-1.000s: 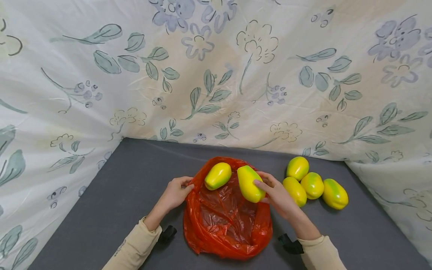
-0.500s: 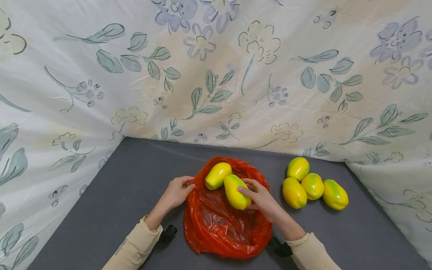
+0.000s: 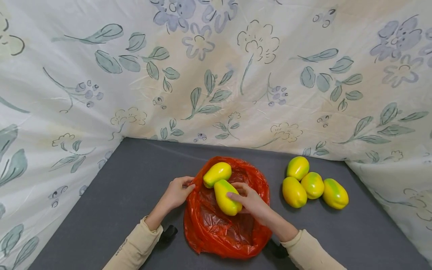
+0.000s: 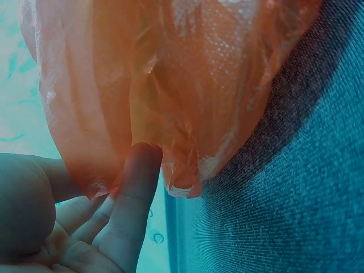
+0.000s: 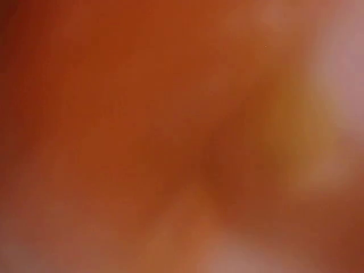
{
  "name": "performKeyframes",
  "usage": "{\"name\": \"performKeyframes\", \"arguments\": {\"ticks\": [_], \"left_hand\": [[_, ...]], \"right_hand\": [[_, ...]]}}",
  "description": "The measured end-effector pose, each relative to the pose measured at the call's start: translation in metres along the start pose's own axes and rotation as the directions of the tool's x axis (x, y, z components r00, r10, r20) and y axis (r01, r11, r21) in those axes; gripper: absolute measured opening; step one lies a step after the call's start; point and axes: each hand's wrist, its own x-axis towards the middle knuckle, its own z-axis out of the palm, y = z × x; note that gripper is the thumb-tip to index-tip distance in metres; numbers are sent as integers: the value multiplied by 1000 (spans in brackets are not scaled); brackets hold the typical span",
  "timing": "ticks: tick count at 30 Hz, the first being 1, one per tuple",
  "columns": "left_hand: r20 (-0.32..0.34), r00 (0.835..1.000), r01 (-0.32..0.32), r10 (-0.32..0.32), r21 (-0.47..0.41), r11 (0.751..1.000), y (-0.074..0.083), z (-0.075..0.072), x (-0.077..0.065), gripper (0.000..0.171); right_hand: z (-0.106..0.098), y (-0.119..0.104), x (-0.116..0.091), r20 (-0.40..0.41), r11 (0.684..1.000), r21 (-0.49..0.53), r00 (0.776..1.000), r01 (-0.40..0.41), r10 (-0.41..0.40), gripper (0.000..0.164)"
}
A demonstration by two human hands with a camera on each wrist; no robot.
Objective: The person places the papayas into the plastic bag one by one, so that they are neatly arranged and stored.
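Note:
A red plastic bag [image 3: 199, 240] stands open-mouthed on the dark table. My left hand [image 3: 176, 192] pinches the bag's left rim; in the left wrist view its fingers [image 4: 139, 182] press against the thin film. One yellow-green papaya [image 3: 217, 173] lies inside the bag toward the back left. My right hand [image 3: 249, 200] reaches over the bag's mouth and grips a second papaya [image 3: 224, 197], which is tilted and close against the first. Its thumb lies on top of the fruit, with the fingers along its right side. The right wrist view is a reddish-orange blur.
Several more papayas, among them a front left papaya [image 3: 294, 192] and a right-hand papaya [image 3: 335, 194], lie grouped on the table [image 3: 128, 176] right of the bag. A floral cloth [image 3: 216, 93] hangs behind and along the sides.
My right hand has carried its papaya left and toward me, from the bag's right rim to its middle. The left hand has stayed at the left rim.

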Motion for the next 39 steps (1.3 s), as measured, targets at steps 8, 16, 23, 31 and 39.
{"name": "performKeyframes", "arguments": {"ticks": [8, 16, 23, 31, 39], "left_hand": [[5, 1000, 10, -10, 4, 1000, 1, 0, 0, 25], [8, 1000, 5, -5, 17, 1000, 2, 0, 0, 24], [5, 1000, 8, -8, 10, 1000, 2, -1, 0, 24], [10, 1000, 13, -13, -8, 1000, 2, 0, 0, 24], [5, 1000, 8, -8, -11, 1000, 1, 1, 0, 23]], "right_hand": [[10, -8, -1, 81, 998, -52, 996, -19, 23, 65], [19, -8, 2, 109, 999, -50, 994, -21, 27, 66], [25, -6, 5, 129, 999, 20, 991, -39, 36, 69], [30, -5, 10, 133, 997, 52, 990, -64, 56, 68], [31, -6, 9, 157, 995, 72, 986, -70, 58, 65]]}}
